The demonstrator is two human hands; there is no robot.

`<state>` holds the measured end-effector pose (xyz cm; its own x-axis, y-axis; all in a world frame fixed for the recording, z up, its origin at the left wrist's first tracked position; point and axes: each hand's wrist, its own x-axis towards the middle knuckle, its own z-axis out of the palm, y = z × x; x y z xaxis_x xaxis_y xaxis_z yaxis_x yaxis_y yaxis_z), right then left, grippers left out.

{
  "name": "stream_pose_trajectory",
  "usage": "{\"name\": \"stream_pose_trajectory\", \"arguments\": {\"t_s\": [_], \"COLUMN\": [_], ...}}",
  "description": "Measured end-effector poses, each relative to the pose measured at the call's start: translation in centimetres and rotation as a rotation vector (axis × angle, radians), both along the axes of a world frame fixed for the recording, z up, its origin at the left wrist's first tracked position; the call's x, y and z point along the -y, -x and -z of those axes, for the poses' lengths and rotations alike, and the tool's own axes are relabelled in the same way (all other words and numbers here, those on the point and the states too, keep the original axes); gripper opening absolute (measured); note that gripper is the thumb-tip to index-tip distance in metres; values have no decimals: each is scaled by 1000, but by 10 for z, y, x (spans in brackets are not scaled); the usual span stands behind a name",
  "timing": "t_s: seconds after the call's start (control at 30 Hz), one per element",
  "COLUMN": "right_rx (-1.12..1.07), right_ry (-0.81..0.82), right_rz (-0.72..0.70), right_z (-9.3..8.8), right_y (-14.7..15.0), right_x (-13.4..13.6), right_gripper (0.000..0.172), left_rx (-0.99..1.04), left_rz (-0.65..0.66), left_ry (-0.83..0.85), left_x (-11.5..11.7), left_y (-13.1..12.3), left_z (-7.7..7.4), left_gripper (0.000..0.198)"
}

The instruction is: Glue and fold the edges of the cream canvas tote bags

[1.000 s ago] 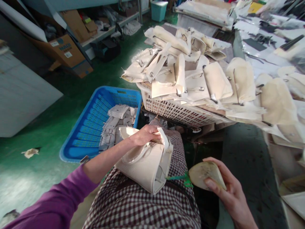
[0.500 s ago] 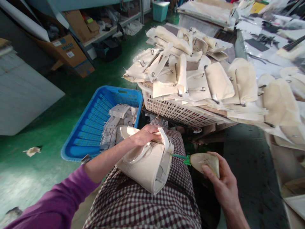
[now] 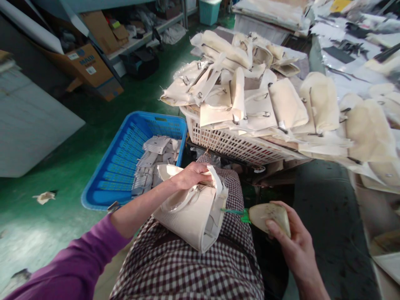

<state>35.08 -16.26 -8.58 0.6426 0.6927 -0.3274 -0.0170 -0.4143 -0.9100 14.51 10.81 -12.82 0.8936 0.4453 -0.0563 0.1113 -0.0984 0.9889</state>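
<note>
A cream-white bag piece (image 3: 195, 216) lies on my checked lap. My left hand (image 3: 190, 175) is closed over its upper edge and strap, pinning it to my knee. My right hand (image 3: 289, 241) grips a cream squeeze bottle (image 3: 268, 214) with a green nozzle (image 3: 236, 212). The nozzle points left and its tip sits at the right side edge of the bag piece.
A blue crate (image 3: 120, 162) with grey-white pieces stands on the green floor to my left. A white lattice basket (image 3: 231, 143) ahead is heaped with cream bags. More cream bags (image 3: 362, 125) cover the table at right. Cardboard boxes (image 3: 86, 64) sit under shelves at far left.
My right hand swung the bottle up and left, bringing the green nozzle from a drooping position to the bag piece's side edge. My left hand stayed put.
</note>
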Motion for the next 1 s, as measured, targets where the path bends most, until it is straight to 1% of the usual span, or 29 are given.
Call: {"name": "stream_pose_trajectory", "arguments": {"t_s": [0.13, 0.2, 0.27, 0.33, 0.4, 0.47, 0.53, 0.6, 0.67, 0.7, 0.77, 0.8, 0.87, 0.9, 0.93, 1.0], "right_rx": [-89, -127, -185, -251, -287, -287, -273, -249, -226, -216, -187, -165, -115, -93, -76, -59], "right_ry": [8, 6, -40, -147, -262, -317, -308, -285, -269, -263, -233, -202, -133, -97, -68, -36], "right_rz": [-134, -131, -37, 96, 213, 276, 312, 358, 406, 422, 408, 378, 303, 260, 220, 139], "right_z": [-4, -4, -1, 2, 6, 8, 9, 12, 16, 19, 25, 28, 32, 33, 34, 34], "right_y": [1, 2, 2, 2, 0, -2, -4, -4, -2, -2, 0, 1, 3, 4, 5, 7], "right_x": [6, 8, 7, 5, 3, 1, 0, 1, 2, 3, 4, 4, 5, 4, 4, 1], "right_gripper": [53, 53, 54, 51, 45, 37, 32, 33, 40, 43, 48, 50, 56, 58, 61, 63], "left_rx": [10, 19, 32, 47, 66, 111, 149, 145, 104, 94, 94, 91, 79, 68, 59, 45], "left_rz": [-10, -19, -46, -104, -198, -334, -449, -500, -468, -438, -365, -342, -377, -428, -495, -618], "left_ry": [-7, -19, -40, -69, -93, -124, -233, -433, -650, -729, -799, -781, -644, -525, -373, -2], "left_x": [1, 0, -1, -3, -4, -2, 3, 12, 22, 27, 36, 41, 51, 56, 61, 72], "left_y": [0, 0, 0, 1, 5, 10, 19, 30, 41, 47, 57, 61, 68, 71, 74, 79], "left_z": [0, -1, -3, -7, -14, -24, -34, -41, -44, -44, -41, -40, -38, -39, -40, -46], "left_gripper": [17, 15, 13, 12, 12, 11, 14, 22, 28, 29, 27, 26, 19, 15, 12, 17]}}
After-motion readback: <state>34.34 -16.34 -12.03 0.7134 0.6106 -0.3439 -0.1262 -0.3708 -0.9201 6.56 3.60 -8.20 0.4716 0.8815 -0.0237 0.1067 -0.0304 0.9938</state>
